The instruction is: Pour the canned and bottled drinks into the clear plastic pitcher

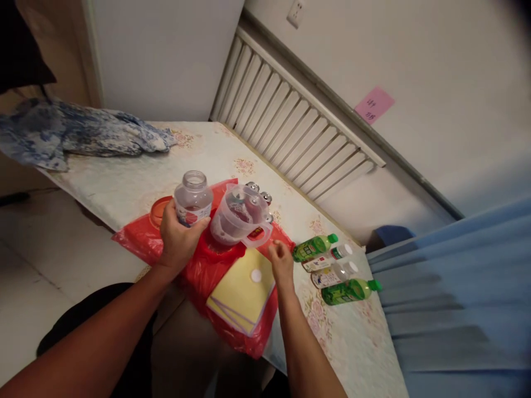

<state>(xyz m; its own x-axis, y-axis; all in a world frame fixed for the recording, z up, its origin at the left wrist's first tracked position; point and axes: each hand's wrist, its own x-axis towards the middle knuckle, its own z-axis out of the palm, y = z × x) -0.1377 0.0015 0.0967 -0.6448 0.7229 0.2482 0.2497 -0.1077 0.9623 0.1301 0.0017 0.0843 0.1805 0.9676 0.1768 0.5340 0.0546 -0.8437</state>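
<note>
My left hand [180, 235] is wrapped round the lower part of an open clear jar [193, 199] with a label. Beside it stands a translucent plastic pitcher [234, 218] with foamy liquid inside, its handle pointing toward my right hand [282, 262]. The fingers of my right hand are curled near that handle, apart from it; whether they pinch anything small is hidden. Under the jar and pitcher lies red plastic [199, 276]. An orange-red lid [160, 210] rests left of the jar. Yellow cards or booklets [244, 287] lie between my forearms.
Several bottles [313, 247] with green or white caps stand or lie at the right of the flowered tablecloth [207, 143]. Small silvery items [265, 197] sit behind the pitcher. A blue-patterned cloth [112, 132] lies far left. A radiator [290, 110] and blue curtain [456, 298] border the table.
</note>
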